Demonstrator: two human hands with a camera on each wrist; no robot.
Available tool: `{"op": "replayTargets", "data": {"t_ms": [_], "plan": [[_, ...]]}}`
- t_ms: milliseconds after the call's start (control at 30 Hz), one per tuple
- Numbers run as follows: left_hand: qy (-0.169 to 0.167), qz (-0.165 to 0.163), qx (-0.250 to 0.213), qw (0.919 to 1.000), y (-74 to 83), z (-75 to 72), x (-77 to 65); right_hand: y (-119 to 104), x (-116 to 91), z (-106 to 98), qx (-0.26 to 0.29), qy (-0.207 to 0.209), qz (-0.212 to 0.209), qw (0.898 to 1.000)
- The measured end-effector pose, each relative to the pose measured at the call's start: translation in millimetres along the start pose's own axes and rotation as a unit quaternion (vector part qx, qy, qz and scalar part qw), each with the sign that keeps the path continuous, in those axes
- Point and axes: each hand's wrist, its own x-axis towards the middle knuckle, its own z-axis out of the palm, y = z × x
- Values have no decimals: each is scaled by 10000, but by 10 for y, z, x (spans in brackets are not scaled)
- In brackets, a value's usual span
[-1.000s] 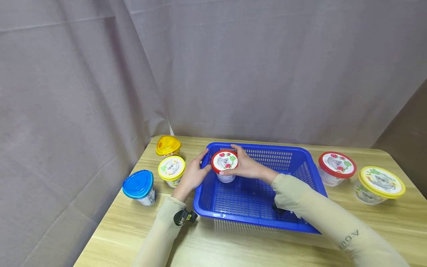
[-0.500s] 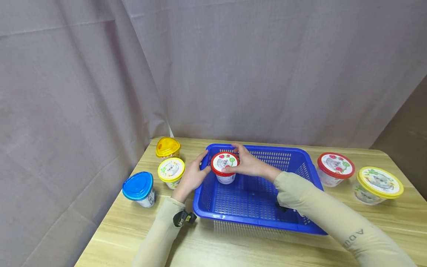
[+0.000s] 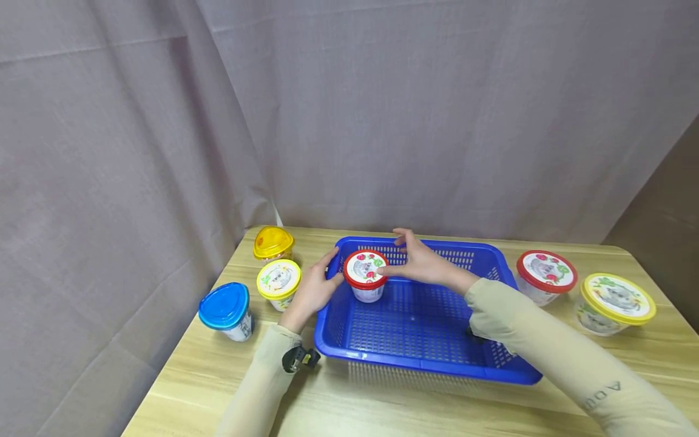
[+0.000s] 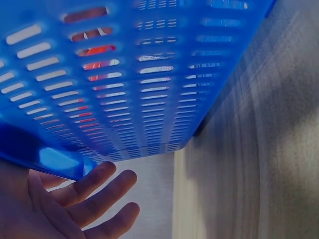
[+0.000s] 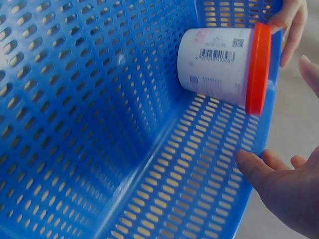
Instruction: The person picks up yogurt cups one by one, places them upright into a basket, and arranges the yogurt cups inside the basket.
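A white tub with a red lid [image 3: 366, 270] stands upright inside the blue plastic basket [image 3: 426, 365], near its back left corner. My right hand [image 3: 428, 262] is just right of that tub, thumb and fingers spread apart and holding nothing; in the right wrist view a gap separates it from the tub's printed side. On the basket's left rim my left hand [image 3: 314, 290] keeps hold, thumb over the edge and fingers outside. The left wrist view shows these fingers [image 4: 107, 206] below the slotted wall, through which some of the red lid shows.
Left of the basket stand a blue-lidded tub [image 3: 225, 308], a round yellow-lidded tub [image 3: 279, 279] and an amber-lidded tub [image 3: 273, 243]. On the right are another red-lidded tub [image 3: 546, 272] and a larger yellow-lidded one [image 3: 617, 300]. A grey curtain [image 3: 393, 121] hangs behind the table.
My right hand has let go of the red-lidded tub, spread its fingers and drawn back to the right. The tub stays in the basket; my left hand remains on the rim.
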Motion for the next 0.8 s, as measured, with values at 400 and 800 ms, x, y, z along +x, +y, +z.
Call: {"op": "replayTargets", "data": {"t_ms": [400,800], "plan": [[-15,-41,83,10000,11,-1,-13,126,-120,-282,-190,161,267,9993],[53,34,181,9998,20,-22,-12,260,-332,-669,-409,382,375,9977]]}}
